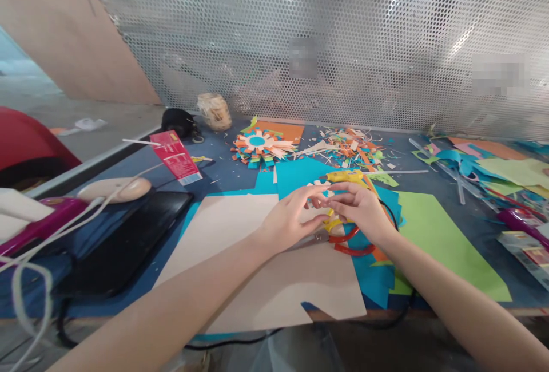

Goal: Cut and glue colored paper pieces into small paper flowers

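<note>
My left hand [294,212] and my right hand [360,209] meet fingertip to fingertip above the middle of the table. Between their closed fingers is a small white paper piece [318,183] with a cut, fringed edge, mostly hidden by the fingers. Just behind the right hand lies a yellow glue gun [345,176] with a clear glue stick poking out to the right. Scissors [354,250] with red-orange handles rest below the hands, their blades partly covered by the left hand. Beneath them are a large cream sheet [274,286] and blue paper [304,174].
Green sheets [446,240] lie to the right, a black tablet-like slab [128,246] to the left. A finished-looking paper flower [257,142] and a heap of paper scraps [351,146] sit near the perforated metal screen [343,28]. White cables [26,266] cross the left edge.
</note>
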`<state>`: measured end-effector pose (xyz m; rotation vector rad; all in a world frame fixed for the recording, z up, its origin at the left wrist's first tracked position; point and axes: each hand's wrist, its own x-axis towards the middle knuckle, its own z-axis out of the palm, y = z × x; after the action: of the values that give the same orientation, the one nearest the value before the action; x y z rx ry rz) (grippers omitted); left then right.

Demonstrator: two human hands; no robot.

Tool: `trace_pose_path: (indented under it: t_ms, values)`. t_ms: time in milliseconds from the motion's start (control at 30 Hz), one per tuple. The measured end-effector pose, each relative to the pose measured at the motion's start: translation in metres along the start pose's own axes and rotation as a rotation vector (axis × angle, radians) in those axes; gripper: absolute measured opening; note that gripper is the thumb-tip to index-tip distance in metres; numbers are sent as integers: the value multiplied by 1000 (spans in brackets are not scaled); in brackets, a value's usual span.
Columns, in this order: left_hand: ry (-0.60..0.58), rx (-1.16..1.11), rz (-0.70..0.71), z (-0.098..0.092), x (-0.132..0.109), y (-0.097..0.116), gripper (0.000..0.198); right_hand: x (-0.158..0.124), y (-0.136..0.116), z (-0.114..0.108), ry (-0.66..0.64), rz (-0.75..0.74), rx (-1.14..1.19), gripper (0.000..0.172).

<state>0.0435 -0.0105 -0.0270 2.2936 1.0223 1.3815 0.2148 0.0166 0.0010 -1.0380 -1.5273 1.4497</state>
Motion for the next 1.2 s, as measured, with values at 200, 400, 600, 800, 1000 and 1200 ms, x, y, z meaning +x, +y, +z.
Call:
trace_pose_path:
  t_ms: [200, 400, 600, 800, 1000, 1200]
  values:
    - [-21, 59, -46, -3, 2, 2, 32, -1, 1, 1, -92, 28, -8, 33]
    - [62, -24, -193, -5, 6, 5, 28, -1, -5, 1, -67, 25, -44, 31]
    - [171, -166, -302, -8, 6, 3, 25, 1, -4, -4, -54, 5, 23, 30]
    - [157, -212, -334, -8, 6, 3, 25, 3, 1, -7, -35, -4, 90, 27]
    - [81, -116, -275, -8, 7, 6, 19, 1, -2, -4, -85, 21, 64, 29]
    - [64, 73, -96, -10, 5, 3, 19, 1, 1, -4, -121, 72, 190, 28]
